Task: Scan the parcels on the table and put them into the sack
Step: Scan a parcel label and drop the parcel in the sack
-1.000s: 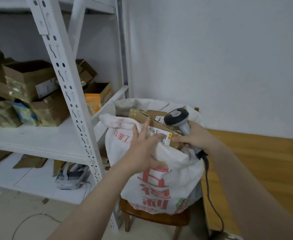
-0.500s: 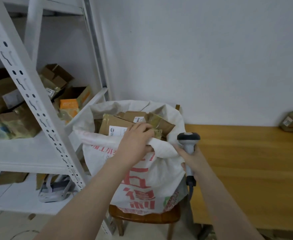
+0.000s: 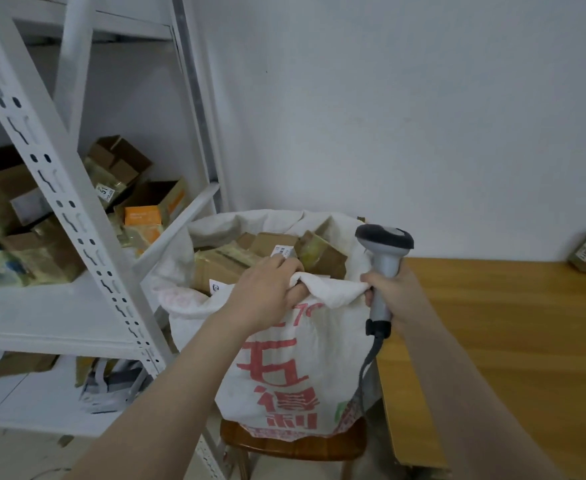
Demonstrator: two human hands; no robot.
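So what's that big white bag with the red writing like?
The sack looks like white woven plastic, with big red characters printed on its front. It stands upright and open on a wooden stool beside the table, full of brown parcels up to its folded-down rim. The left hand grips that rim; the right hand, holding the scanner, touches it too.

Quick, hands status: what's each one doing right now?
Left hand: grips the sack by its rim.
Right hand: holds the scanner by its handle.
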